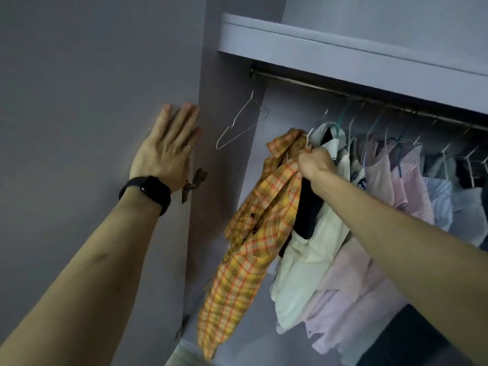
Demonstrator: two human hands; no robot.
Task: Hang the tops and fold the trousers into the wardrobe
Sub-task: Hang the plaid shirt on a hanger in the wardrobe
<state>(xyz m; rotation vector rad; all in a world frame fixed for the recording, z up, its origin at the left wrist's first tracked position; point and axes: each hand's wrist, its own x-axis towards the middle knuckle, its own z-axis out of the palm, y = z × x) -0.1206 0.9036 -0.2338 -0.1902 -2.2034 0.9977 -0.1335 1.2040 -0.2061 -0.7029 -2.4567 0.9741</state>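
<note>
Left hand flat, fingers straight, on smooth door. Right hand fisted round wire hanger of crumpled plaid shirt, below left end of rail.

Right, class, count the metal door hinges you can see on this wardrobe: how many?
2. The upper hinge sits by the left hand, at the wrist; the lower hinge is near the picture's bottom edge. More may lie out of view.

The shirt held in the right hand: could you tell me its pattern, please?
The shirt is orange-and-yellow plaid, clearest in the head view.
</note>
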